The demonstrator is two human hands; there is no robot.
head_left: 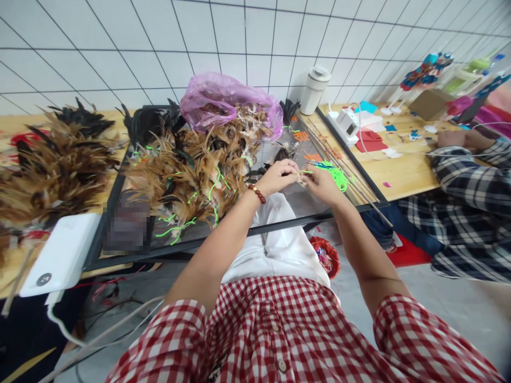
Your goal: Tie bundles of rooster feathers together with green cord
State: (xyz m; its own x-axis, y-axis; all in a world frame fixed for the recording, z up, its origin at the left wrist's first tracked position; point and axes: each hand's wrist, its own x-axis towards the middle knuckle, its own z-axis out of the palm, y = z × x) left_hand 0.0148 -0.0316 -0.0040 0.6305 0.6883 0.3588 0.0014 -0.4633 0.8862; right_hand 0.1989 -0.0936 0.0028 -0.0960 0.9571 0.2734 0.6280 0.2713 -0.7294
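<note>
Over the front of a dark-framed glass board, my left hand [280, 176] is closed in a pinch. A small tuft of feathers [302, 179], pale at its base, shows at its fingertips, partly hidden by the fingers. My right hand [321, 185] is closed close beside it, pinching a thin bright green cord [306, 172] that crosses the gap between the hands. Just behind my right hand lies a loose bunch of green cords [336, 175]. Brown feather bundles [199, 173], several tied with green cord, pile up left of my left hand.
A pink plastic bag [211, 96] of feathers, a white tumbler [315, 90] and thin rods [345, 169] lie beyond my hands. More feathers [59, 170] and a white power bank [62, 252] are at left. A co-worker's plaid sleeve [459, 170] is at right, near a power strip [344, 126].
</note>
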